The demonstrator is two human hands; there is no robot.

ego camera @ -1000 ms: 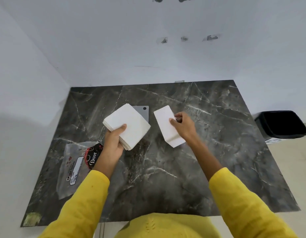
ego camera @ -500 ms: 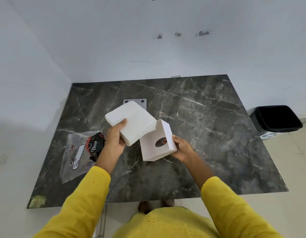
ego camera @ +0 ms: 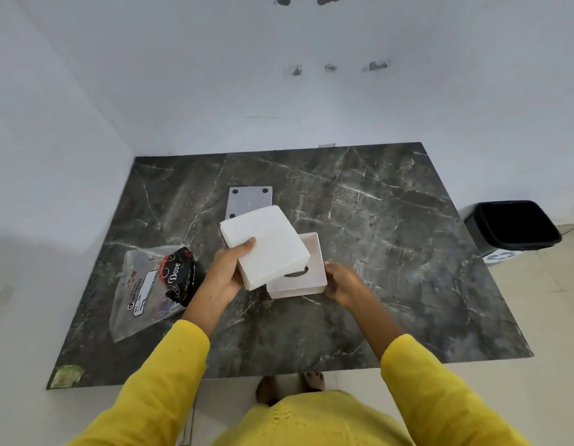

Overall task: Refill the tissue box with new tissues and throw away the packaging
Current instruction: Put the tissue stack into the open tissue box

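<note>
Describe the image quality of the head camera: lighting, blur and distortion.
Head view: soft, even light, no hard shadows; faint sheen on the marble table; wide-angle bending curves the table edges; right hand slightly motion-blurred; tissue stack nearly blown out white, held by the left hand.

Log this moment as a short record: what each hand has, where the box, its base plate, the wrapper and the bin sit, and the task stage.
left hand: grips the tissue stack, held over the box
right hand: at the right side of the tissue box, fingers open against it
tissue box: on the table, oval hole visible inside
base plate: flat on the table, behind the stack
empty wrapper: on the table, left side
bin: on the floor, right of the table
stage: tissues not yet in the box; wrapper not yet binned
</note>
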